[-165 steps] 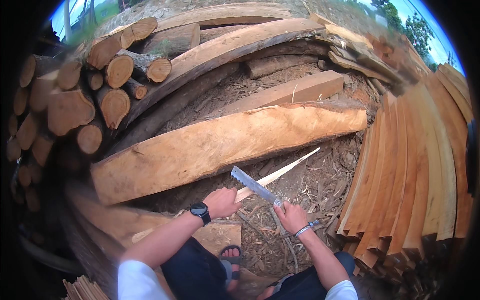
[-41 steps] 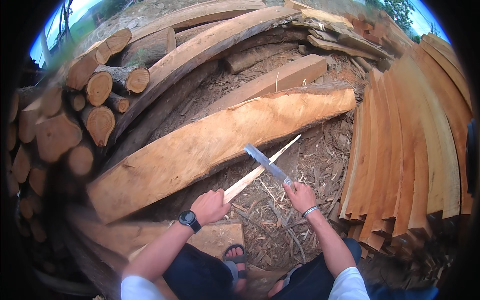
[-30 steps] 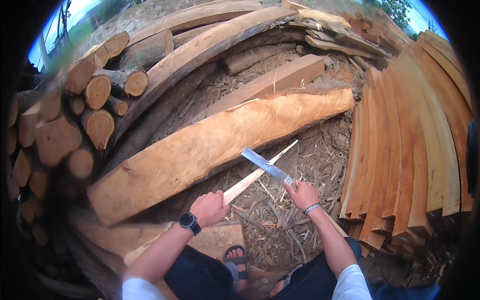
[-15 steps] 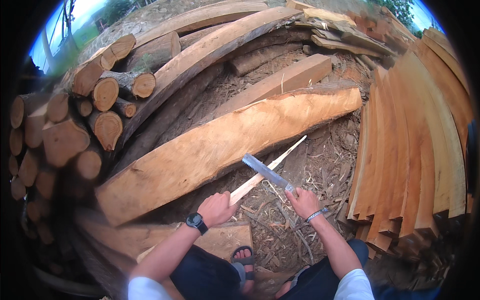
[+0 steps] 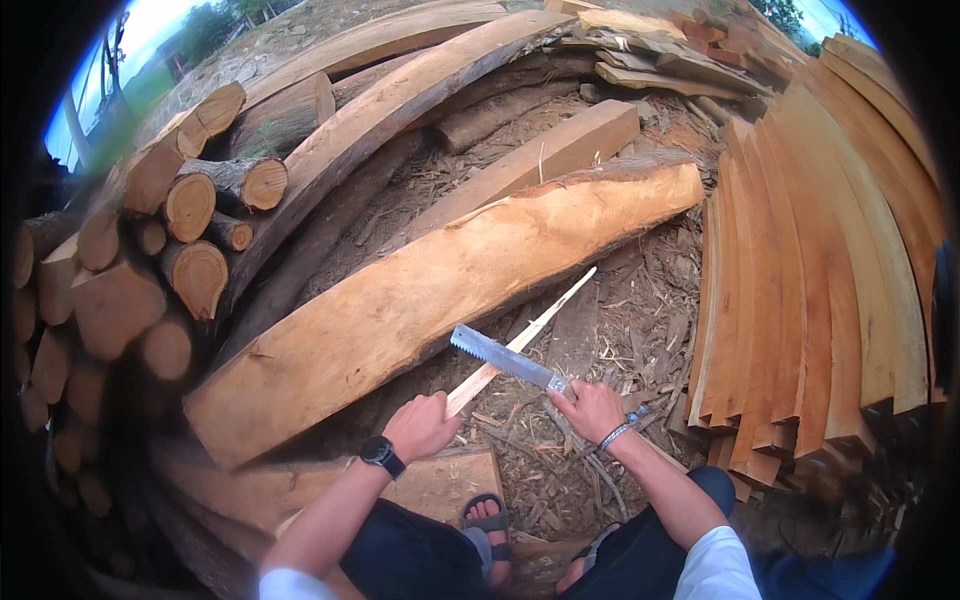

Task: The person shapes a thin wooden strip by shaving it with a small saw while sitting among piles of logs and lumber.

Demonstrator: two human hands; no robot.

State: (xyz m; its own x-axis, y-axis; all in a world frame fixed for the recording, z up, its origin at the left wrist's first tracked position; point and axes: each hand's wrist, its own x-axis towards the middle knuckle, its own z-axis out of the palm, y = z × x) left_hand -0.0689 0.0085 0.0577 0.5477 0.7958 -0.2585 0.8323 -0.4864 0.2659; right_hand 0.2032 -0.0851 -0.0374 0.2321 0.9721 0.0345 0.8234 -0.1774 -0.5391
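My left hand (image 5: 422,426) is closed round the near end of a thin, pale strip of wood (image 5: 478,381), which tapers to a splintered tip pointing away and to the right. In my right hand (image 5: 592,410) I grip a hand saw (image 5: 508,360) with a short grey blade; its handle is mostly hidden by my fingers. The blade lies across the strip near its middle, pointing left, with the coarse teeth on the near-left edge. Whether blade and strip touch, I cannot tell. Beyond both lies a large split log slab (image 5: 400,305) with a flat orange face.
Cut logs (image 5: 190,208) are piled at the left. Long sawn planks (image 5: 800,290) are stacked at the right. A squared beam (image 5: 545,155) lies behind the slab. Wood chips and bark cover the ground (image 5: 540,470). A sandalled foot (image 5: 487,520) is below my hands.
My right hand and the saw have shifted left, so more of the blade reaches past the strip. My left hand has moved slightly left. The whole view has shifted a little.
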